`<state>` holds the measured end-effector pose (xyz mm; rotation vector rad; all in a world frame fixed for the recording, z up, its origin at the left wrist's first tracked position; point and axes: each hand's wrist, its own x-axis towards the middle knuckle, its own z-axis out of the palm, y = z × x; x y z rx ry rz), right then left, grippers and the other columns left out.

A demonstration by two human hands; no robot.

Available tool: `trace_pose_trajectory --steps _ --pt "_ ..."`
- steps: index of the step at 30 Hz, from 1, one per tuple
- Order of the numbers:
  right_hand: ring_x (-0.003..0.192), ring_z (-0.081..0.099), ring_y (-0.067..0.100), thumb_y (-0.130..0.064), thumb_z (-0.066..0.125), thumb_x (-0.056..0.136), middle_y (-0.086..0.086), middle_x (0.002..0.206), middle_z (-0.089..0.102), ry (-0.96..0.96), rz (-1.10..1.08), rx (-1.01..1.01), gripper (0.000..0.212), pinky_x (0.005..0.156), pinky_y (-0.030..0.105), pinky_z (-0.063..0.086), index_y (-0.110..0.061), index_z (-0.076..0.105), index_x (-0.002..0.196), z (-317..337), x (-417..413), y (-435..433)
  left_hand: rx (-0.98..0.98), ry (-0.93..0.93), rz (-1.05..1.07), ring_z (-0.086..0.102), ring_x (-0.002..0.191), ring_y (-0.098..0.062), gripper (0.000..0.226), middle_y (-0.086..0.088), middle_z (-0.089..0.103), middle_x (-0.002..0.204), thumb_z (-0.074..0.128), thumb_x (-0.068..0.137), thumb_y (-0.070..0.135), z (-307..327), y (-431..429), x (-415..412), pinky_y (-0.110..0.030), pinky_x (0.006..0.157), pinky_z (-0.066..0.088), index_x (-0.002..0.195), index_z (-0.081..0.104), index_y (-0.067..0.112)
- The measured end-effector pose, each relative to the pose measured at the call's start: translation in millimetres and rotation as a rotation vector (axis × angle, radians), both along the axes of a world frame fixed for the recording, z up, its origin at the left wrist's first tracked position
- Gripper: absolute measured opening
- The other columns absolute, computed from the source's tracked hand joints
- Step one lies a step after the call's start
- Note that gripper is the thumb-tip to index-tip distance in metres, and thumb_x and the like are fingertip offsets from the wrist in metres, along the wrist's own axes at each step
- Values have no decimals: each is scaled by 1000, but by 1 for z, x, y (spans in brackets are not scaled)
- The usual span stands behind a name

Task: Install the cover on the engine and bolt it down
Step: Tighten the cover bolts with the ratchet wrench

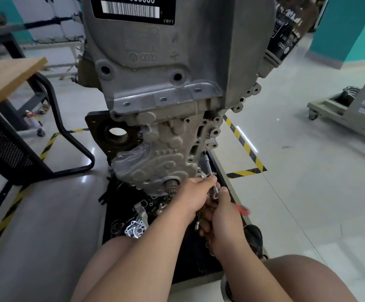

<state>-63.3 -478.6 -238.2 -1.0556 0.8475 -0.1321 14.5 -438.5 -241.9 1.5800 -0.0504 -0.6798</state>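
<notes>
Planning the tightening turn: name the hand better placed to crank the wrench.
Likely right. The right hand grips the wrench handle end; the left hand only pinches its shaft by the cover.

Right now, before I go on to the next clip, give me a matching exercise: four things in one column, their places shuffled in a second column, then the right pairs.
Things:
1. label
2. table
3. wrench
4. tape

Places:
a. on the floor, right of the stand
b. gripped by the left hand and the right hand
c. at the top of the engine
d. at the left edge of the view

Pairs: 1-c, 2-d, 3-b, 4-a
</notes>
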Motion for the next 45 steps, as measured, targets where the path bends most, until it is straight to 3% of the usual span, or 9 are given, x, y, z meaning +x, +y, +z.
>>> trace_pose_trajectory --steps 7,10,16,22,29,34,39,42,45 --pt "65 54 18 -55 33 92 -9 71 54 189 154 -1111 30 57 34 40 -25 37 85 -13 -2 -11 -35 27 14 41 33 -5 28 8 49 40 62 91 30 4 -3 0 -14 39 30 68 67 15" --pt "72 60 23 -52 34 96 -1 75 61 133 79 -907 37 61 35 44 -19 49 88 -16 1 -10 -36 25 14 51 51 -12 28 2 59 55 62 91 31 5 -3 0 -22 55 39 69 69 15" --pt "35 30 13 -46 32 101 0 48 37 -137 -65 350 46 40 22 30 -22 62 77 1 2 -8 24 71 -86 40 28 -13 33 2 54 45 47 97 36 7 -2 -4 -12 36 32 78 67 17" --pt "30 20 9 -52 34 98 -6 42 25 -194 -25 697 53 34 17 19 -19 48 60 8 -1 -6 76 10 -33 44 42 -14 31 -9 56 63 53 94 38 4 -1 0 -15 41 34 74 68 18" --pt "31 21 12 -57 34 97 -4 41 27 -107 -10 492 56 35 20 23 -19 44 56 2 0 -3 85 7 7 39 29 -12 33 3 46 41 60 90 41 0 -1 -2 -11 36 32 66 67 19" --pt "64 65 24 -56 30 97 5 67 66 115 26 -361 59 62 39 52 -12 67 85 -10 2 -5 42 -46 21 45 35 -4 26 10 55 43 65 88 31 1 -4 -2 -10 38 31 68 68 16" --pt "77 57 23 -59 28 94 -5 76 56 223 118 -940 42 66 37 43 -20 43 87 -18 -1 -11 33 -8 38 55 49 -2 25 12 63 52 67 86 32 1 -7 0 -20 52 39 65 69 19" --pt "78 57 23 -55 27 97 -3 78 58 190 111 -876 45 66 35 40 -16 49 91 -18 2 -14 39 -18 46 54 51 -8 27 8 63 55 67 85 36 2 -7 -1 -20 53 40 66 69 18" --pt "55 55 18 -48 31 101 0 62 60 30 7 -231 50 57 32 42 -17 66 84 -7 5 -10 46 -28 32 53 49 -13 33 4 60 54 63 86 43 2 -7 -3 -20 54 41 66 69 18"
